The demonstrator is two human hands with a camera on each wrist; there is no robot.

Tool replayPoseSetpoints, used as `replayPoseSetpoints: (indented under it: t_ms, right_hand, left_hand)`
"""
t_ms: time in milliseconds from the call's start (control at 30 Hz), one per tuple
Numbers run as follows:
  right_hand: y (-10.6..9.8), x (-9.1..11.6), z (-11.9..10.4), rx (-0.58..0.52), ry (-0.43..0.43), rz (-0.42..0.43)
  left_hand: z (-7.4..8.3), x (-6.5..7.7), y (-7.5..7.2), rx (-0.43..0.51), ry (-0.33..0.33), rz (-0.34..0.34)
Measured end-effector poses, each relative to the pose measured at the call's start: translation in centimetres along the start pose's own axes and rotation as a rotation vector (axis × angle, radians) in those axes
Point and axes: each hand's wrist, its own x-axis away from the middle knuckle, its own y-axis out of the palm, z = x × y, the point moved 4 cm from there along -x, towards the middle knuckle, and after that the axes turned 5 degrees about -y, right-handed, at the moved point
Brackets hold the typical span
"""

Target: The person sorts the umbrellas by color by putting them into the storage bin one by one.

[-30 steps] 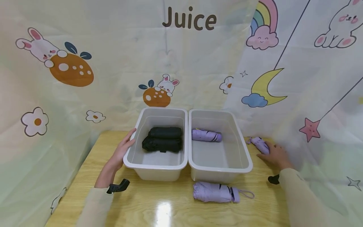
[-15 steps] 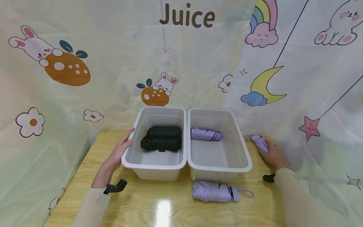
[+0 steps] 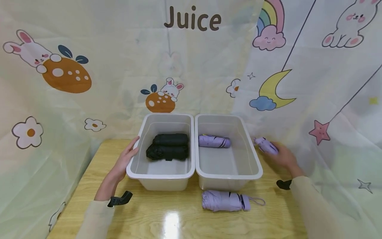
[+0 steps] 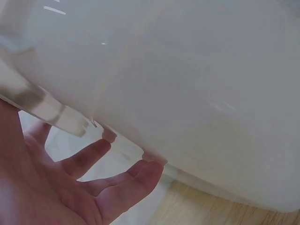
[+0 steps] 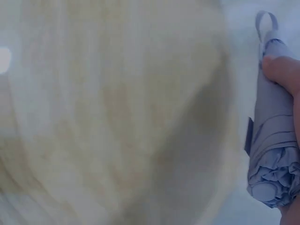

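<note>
My left hand [image 3: 121,163] rests against the outer left side of the left white bin [image 3: 161,177]. In the left wrist view its fingertips [image 4: 151,172] touch the bin wall, fingers extended. Right of the bins, my right hand [image 3: 285,158] grips a folded purple umbrella [image 3: 266,146]. The right wrist view shows this umbrella [image 5: 276,108] with its strap loop upward and a thumb across it; part of the hand is out of frame. Two black folded umbrellas [image 3: 170,152] lie in the left bin. One purple umbrella [image 3: 214,141] lies in the right bin [image 3: 228,177].
Another folded purple umbrella [image 3: 222,201] with a wrist loop lies on the wooden table [image 3: 143,215], in front of the right bin. The two bins stand side by side. A printed cloth [image 3: 119,66] hangs behind and along both sides.
My right hand has taken hold of the purple umbrella and moved it slightly left, toward the right bin. The left hand stays at the left bin; the head view has shifted a little.
</note>
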Motion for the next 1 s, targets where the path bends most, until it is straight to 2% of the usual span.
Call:
replayPoseSetpoints:
  t_ms: [167,300,567,733,1000]
  right_hand:
    - [-2.4,-1.1,-2.9,-0.008,-0.045,-0.033]
    - [-4.7,-1.5,-5.0,-0.009,-0.077,-0.043]
    - [-8.5,-2.6,-10.8,-0.024,-0.227,0.031]
    - [-9.2,-3.9,-14.7,-0.022,-0.286,0.014]
    - [-7.9,-6.4,-20.0,-0.034,-0.385,-0.044]
  left_hand:
    - [0.2,0.3,-0.5,-0.006,0.000,0.016]
    - [-0.1,0.3,-0.2,0.001,0.007,0.011]
    - [-0.1,-0.1,0.1,0.015,0.026,0.017]
    - [0.0,-0.2,0.1,0.027,0.021,0.010]
    - [0.0,0.3,0.1,0.028,0.003,0.014]
